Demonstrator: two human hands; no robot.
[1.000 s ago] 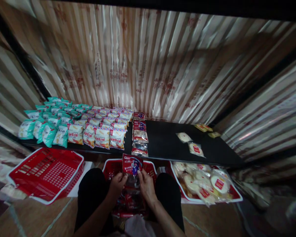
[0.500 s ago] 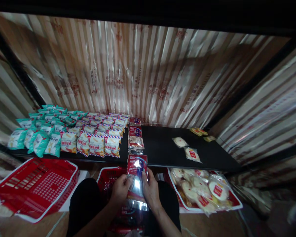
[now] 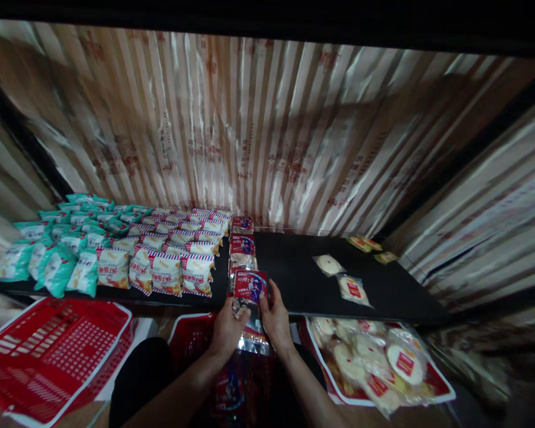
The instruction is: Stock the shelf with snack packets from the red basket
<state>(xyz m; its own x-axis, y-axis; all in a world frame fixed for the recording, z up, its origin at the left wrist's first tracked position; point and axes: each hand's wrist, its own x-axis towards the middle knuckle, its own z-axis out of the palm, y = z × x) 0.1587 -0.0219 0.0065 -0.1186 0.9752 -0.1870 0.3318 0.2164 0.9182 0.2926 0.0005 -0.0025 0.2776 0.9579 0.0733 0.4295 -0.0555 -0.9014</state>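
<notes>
at lower centre, your left hand (image 3: pixel 226 328) and right hand (image 3: pixel 277 321) pinch a red snack packet (image 3: pixel 248 286) between thumbs and fingers; teal snack bags (image 3: pixel 57 268) crowd the shelf (image 3: pixel 289 270) at left.

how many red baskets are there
3: the left basket, the middle basket, partly hidden behind the forearms, and the right basket, holding round packets. Others may be nested or hidden.

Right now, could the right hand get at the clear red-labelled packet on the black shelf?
Probably yes: nothing visible blocks the right hand from that clear red-labelled packet, though it is touching a red pouch.
</notes>
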